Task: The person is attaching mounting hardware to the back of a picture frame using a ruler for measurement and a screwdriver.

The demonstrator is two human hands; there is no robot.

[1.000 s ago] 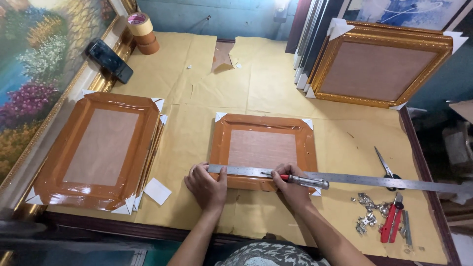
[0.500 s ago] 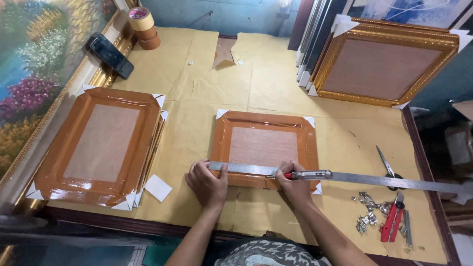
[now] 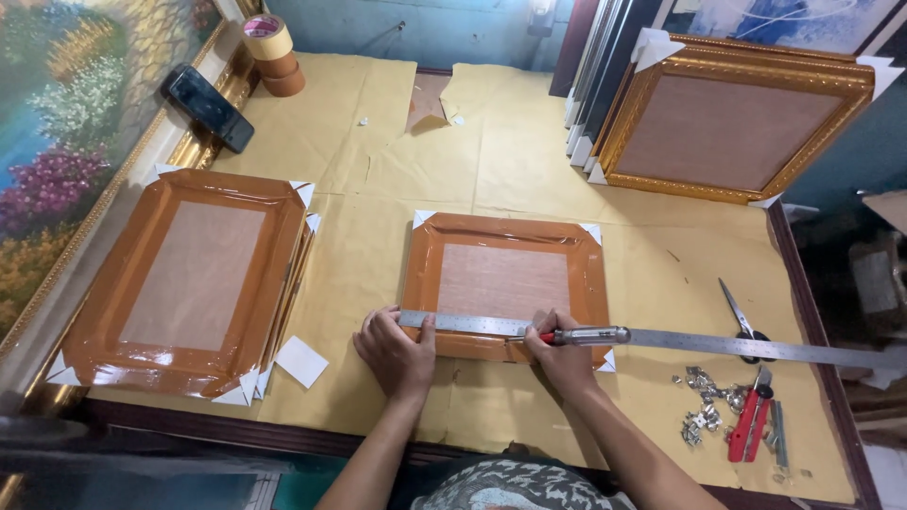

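A picture frame [image 3: 505, 280] lies face down on the paper-covered table, its back taped brown, with white corner guards. A long steel ruler [image 3: 718, 345] rests across its near edge and runs off to the right. My left hand [image 3: 395, 349] presses flat on the ruler's left end. My right hand [image 3: 559, 356] holds a metal-handled tool with a red tip [image 3: 586, 334] against the ruler near the frame's lower right part.
A stack of similar taped frames [image 3: 194, 281] lies at left, a white card [image 3: 301, 361] beside it. Gold frame [image 3: 732, 123] leans at back right. Scissors [image 3: 739, 316], a red-handled tool [image 3: 746, 425] and small metal pieces [image 3: 699, 401] lie right. Tape rolls [image 3: 272, 52] and phone [image 3: 208, 106] sit at back left.
Both hands and the ruler stay in nearly the same place on the frame's near edge; the camera view has shifted slightly. No clear movement of the tool.
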